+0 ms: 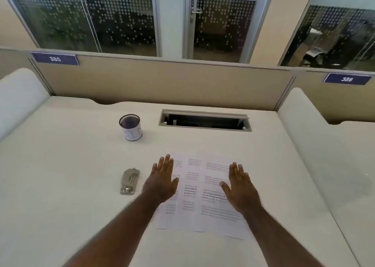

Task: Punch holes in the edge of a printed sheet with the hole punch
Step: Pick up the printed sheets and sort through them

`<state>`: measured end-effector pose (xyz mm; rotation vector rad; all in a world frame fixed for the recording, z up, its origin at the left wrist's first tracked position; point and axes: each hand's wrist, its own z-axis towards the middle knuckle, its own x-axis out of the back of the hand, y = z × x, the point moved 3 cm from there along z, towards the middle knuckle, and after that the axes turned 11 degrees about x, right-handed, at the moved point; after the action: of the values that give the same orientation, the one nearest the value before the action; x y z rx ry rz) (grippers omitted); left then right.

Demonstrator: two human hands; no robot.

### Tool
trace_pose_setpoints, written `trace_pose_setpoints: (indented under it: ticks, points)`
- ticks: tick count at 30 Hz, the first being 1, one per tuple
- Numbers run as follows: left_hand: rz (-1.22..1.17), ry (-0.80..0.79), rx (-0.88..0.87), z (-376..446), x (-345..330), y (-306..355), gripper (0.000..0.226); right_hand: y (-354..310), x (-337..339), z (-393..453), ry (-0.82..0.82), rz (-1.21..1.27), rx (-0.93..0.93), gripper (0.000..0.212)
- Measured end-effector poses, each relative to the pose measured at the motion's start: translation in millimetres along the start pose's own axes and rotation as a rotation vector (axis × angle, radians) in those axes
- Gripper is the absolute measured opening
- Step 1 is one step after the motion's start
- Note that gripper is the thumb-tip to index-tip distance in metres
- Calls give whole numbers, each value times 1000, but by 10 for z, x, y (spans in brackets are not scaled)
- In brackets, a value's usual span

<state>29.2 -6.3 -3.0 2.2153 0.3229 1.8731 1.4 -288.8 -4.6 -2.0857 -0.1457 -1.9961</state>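
Note:
Printed sheets (199,197) lie overlapping on the white desk in front of me, the text running in columns. My left hand (162,180) is spread flat, palm down, over the left part of the sheets. My right hand (240,187) is spread flat over their right part. Neither hand holds anything. A small grey metal hole punch (129,181) lies on the desk just left of my left hand, a short gap away from it.
A mesh pen cup (130,127) with a paper label stands at the back left of the desk (71,175). An open cable hatch (205,121) is set into the desk behind the sheets. A beige partition (162,80) closes the far edge.

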Motion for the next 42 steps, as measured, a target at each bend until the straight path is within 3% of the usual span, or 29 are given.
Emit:
trace_pose_setpoints:
  ticks: [8, 13, 21, 42]
  points:
    - [73, -156, 71, -340, -389, -215, 73, -78, -421, -528, -201, 10, -63, 79]
    - [107, -142, 181, -421, -486, -258, 88, -106, -507, -657, -315, 70, -174, 79]
    - [164, -186, 234, -382, -511, -256, 101, -41, -619, -674, -370, 104, -174, 80]
    - [-364, -206, 479, -345, -554, -78, 80, -11, -704, -635, -337, 168, -175, 80]
